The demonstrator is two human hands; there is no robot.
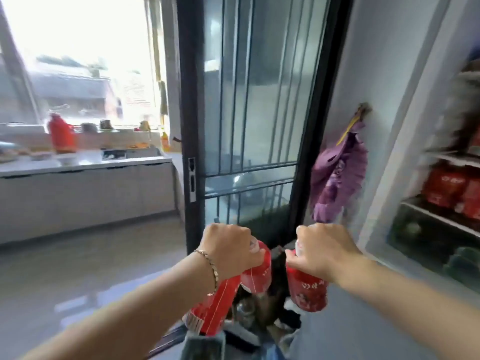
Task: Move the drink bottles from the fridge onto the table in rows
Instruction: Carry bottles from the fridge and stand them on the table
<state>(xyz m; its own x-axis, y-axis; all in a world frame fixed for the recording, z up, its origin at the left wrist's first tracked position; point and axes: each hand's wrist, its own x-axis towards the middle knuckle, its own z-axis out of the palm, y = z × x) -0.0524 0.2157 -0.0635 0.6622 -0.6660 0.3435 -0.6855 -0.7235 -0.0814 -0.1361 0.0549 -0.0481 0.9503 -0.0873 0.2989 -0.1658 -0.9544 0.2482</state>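
My left hand (230,249) grips the necks of two red-labelled drink bottles (255,275), which hang down from it and tilt toward me. A third red-labelled bottle (307,292) hangs from my right hand (323,252), held by its neck. Both hands are low in the middle of the view, in front of a dark-framed glass door. At the right edge the open fridge (389,157) shows more red bottles (450,188) on a shelf and green ones (465,261) lower down. No table is in view.
A dark-framed glass door (249,113) stands straight ahead. A purple cloth (337,175) hangs on the wall beside the fridge. At the left a kitchen counter (85,162) carries a red jug (61,136) and dishes. Dark clutter lies on the floor below my hands.
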